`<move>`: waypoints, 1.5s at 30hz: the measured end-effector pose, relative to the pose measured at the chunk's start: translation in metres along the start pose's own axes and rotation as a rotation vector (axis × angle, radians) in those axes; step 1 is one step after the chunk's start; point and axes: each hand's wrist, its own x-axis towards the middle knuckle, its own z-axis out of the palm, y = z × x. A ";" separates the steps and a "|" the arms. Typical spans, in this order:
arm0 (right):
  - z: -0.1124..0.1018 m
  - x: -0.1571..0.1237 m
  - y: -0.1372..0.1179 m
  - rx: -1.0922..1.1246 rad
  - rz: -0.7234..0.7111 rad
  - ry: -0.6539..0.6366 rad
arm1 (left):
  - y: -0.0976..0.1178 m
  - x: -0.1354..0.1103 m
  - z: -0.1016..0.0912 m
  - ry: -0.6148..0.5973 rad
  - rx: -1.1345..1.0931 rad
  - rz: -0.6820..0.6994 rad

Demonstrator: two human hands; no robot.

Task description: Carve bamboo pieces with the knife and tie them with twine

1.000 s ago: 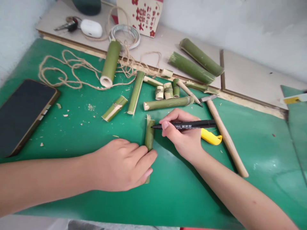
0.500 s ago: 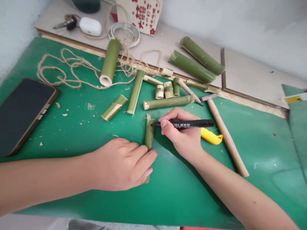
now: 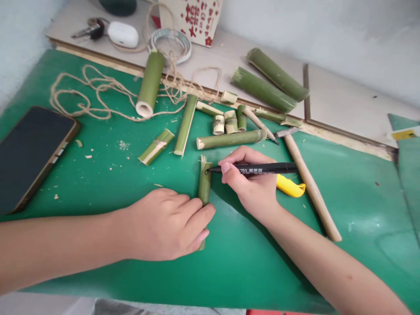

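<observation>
My left hand (image 3: 173, 225) presses a short green bamboo piece (image 3: 204, 186) down on the green mat, its fingers closed over the lower part and hiding it. The upper end of that piece is frayed, and a small dark ring is drawn near it. In a writing grip, my right hand (image 3: 251, 186) holds a black marker (image 3: 262, 168), its tip at or just beside the ring. A yellow-handled tool (image 3: 291, 186) lies partly hidden behind my right hand. Beyond the hands rests a longer bamboo stick (image 3: 231, 140).
A hammer (image 3: 311, 183) lies to the right, a phone (image 3: 33, 153) to the left. Further back are short bamboo pieces (image 3: 230, 121), a thick bamboo tube (image 3: 151, 83), tangled twine (image 3: 105, 89), a tape roll (image 3: 187, 50) and split bamboo (image 3: 264, 89) on the ledge (image 3: 348, 100).
A small dark ring now shows near the bamboo's frayed end. The marker tip has shifted slightly right. My left hand stays in place on the bamboo.
</observation>
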 end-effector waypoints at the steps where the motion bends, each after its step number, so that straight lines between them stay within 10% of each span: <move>1: 0.000 0.000 0.000 0.010 0.000 -0.003 | 0.000 0.000 0.000 -0.001 -0.001 0.001; 45: -0.002 0.000 0.001 0.071 -0.005 -0.062 | 0.001 0.002 -0.003 0.014 -0.049 -0.024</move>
